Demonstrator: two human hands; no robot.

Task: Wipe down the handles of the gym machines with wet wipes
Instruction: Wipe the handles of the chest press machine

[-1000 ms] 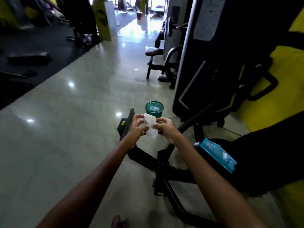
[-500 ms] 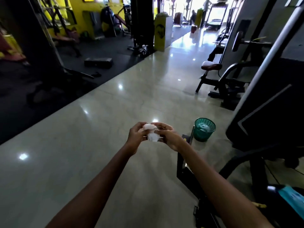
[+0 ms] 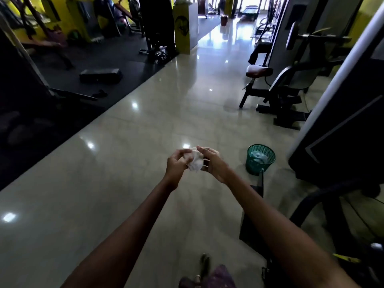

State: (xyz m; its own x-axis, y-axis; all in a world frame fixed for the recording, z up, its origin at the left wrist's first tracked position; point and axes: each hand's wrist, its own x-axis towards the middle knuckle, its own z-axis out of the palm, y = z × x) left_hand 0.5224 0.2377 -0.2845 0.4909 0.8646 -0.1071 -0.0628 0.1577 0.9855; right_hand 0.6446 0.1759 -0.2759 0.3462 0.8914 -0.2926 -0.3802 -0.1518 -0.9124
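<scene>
Pinching a crumpled white wet wipe (image 3: 195, 162) between them, the left hand (image 3: 176, 164) and right hand (image 3: 212, 163) are hovering above the floor (image 3: 104, 183), near a green basket (image 3: 260, 159).

We find no legible text, number or brand name anywhere in the view. The yellow pillar panel (image 3: 181, 28) at the far end of the aisle carries a dark heart-shaped emblem; any lettering in it is too small and dim for us to read.
</scene>
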